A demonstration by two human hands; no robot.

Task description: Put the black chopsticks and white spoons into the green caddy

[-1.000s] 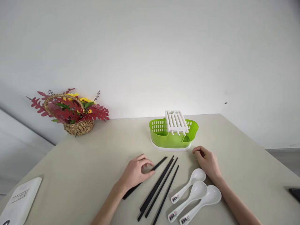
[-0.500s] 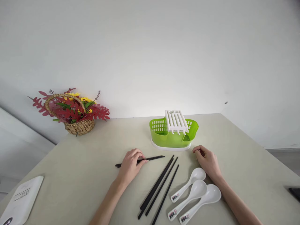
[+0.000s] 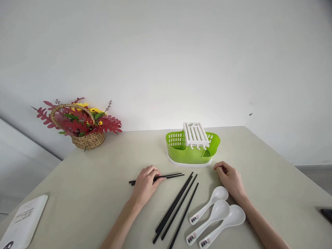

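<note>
My left hand (image 3: 145, 180) rests on the table with its fingers closed over a pair of black chopsticks (image 3: 176, 176). Their ends stick out on both sides of the hand, their tips a little spread. Several more black chopsticks (image 3: 174, 203) lie slanted on the table between my hands. My right hand (image 3: 229, 176) lies loosely curled on the table, with nothing visible in it. Just in front of it are three white spoons, a top one (image 3: 220, 193), a middle one (image 3: 220, 209) and a lower right one (image 3: 236, 216), handles toward me.
Beyond my hands stands a green utensil basket (image 3: 190, 157) with a white slotted rack (image 3: 196, 134) across its top. A woven basket of artificial flowers (image 3: 88, 141) is at the back left. A white box-like object (image 3: 28, 219) lies front left, and a dark object (image 3: 327, 213) at the right edge.
The chopsticks under my left hand have shifted slightly, and their tips are further apart. My right hand, the spoons and the basket have not moved noticeably.
</note>
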